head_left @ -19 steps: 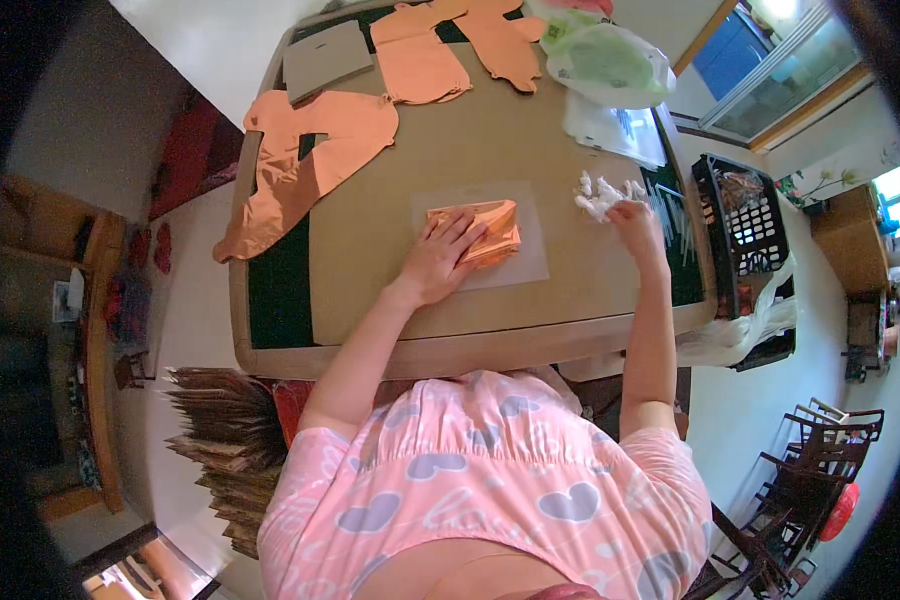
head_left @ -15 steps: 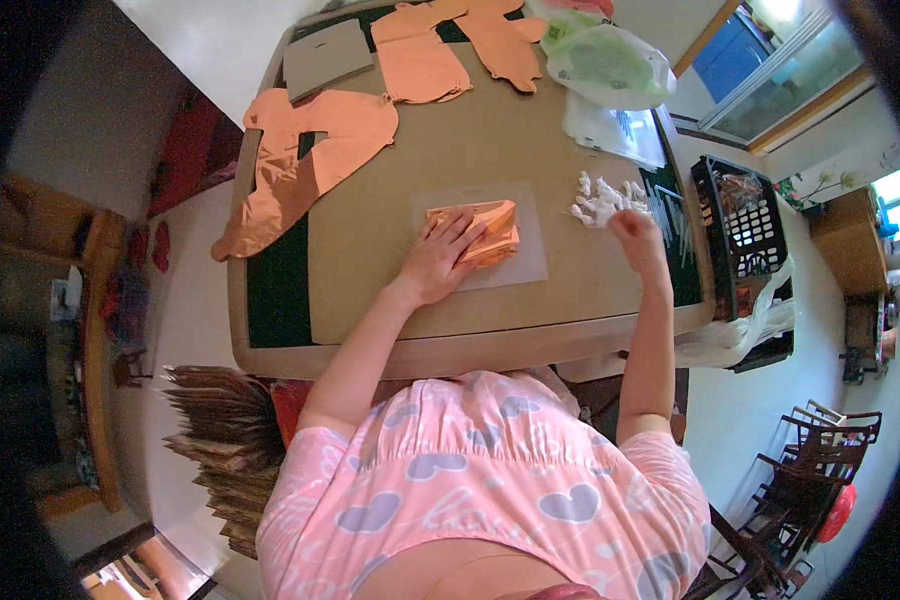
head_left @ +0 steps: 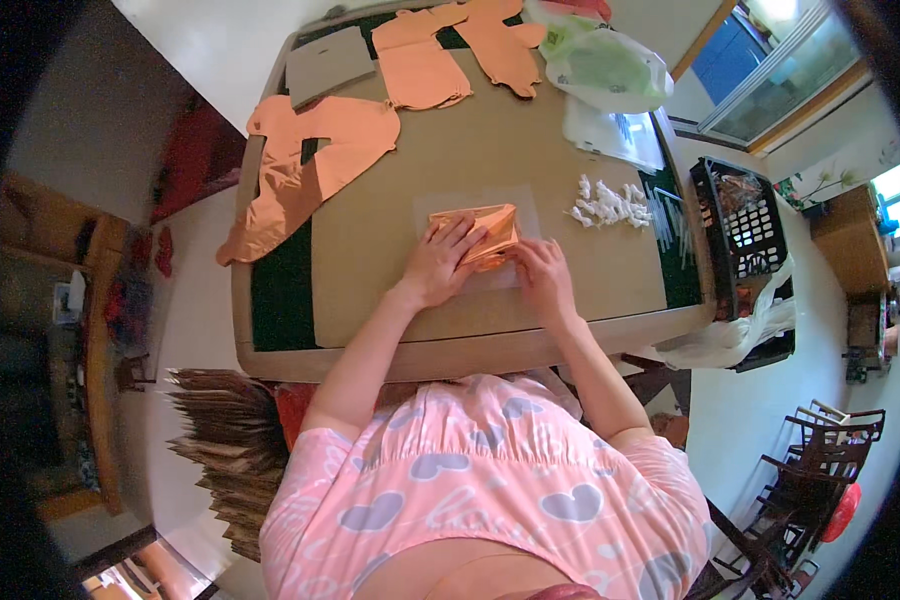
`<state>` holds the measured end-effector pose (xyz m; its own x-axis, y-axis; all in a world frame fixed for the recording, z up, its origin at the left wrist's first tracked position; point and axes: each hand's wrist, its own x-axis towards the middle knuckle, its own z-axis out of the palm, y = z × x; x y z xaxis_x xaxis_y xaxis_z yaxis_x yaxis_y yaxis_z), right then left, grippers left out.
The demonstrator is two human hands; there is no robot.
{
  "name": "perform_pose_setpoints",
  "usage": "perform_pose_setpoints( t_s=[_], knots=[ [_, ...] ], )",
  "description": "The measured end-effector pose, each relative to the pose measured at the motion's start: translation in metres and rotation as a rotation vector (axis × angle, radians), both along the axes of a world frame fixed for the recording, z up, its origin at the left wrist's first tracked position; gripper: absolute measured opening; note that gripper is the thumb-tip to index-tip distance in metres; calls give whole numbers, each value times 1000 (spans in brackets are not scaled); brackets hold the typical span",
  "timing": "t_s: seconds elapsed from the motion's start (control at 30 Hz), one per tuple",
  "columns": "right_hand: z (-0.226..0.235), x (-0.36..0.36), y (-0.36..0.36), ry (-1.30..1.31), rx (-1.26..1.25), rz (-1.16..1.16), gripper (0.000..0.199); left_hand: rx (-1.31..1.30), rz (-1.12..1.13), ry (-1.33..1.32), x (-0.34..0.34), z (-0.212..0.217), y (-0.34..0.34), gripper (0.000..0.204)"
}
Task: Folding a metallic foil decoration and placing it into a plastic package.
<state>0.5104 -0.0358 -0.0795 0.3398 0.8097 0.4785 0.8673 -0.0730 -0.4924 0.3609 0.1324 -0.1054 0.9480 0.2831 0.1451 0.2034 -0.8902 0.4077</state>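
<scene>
A folded bundle of shiny orange foil (head_left: 498, 228) lies on a translucent plastic sheet (head_left: 515, 282) in the middle of the table. My left hand (head_left: 440, 258) rests flat on the bundle's left part and presses it down. At the bundle's right corner, my right hand (head_left: 542, 270) has its fingertips pinched together; whatever is between them is too small to make out. Several small white twisted pieces (head_left: 610, 203) form a loose pile farther right. Flat, deflated orange foil balloons (head_left: 315, 150) with rounded outlines are spread along the table's far left and back.
A grey flat board (head_left: 328, 65) lies at the back left. White and green plastic bags (head_left: 610, 70) and clear sheets (head_left: 610, 130) are at the back right, above thin clear sticks (head_left: 675, 225). A black crate (head_left: 750, 225) stands off the right edge; stacked brown cardboard (head_left: 225, 440) is at lower left.
My right hand has moved left from the white pile to the right corner of the foil bundle. My left hand stays on the bundle.
</scene>
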Motion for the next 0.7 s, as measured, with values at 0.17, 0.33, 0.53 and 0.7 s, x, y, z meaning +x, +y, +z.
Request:
perform_pose_setpoints(
  t_s=[0.17, 0.33, 0.53, 0.7],
  knots=[
    [-9, -2, 13, -83, -334, 149, 33, 25, -8, -31, 1, 0, 0, 57],
    [1, 2, 13, 46, -204, 253, 36, -44, 9, -24, 0, 3, 0, 56],
    [0, 13, -15, 103, -89, 169, 43, -28, 14, -78, 0, 2, -2, 55],
    [12, -14, -20, 29, -61, 225, 36, -38, 9, -46, 2, 3, 0, 56]
  ],
)
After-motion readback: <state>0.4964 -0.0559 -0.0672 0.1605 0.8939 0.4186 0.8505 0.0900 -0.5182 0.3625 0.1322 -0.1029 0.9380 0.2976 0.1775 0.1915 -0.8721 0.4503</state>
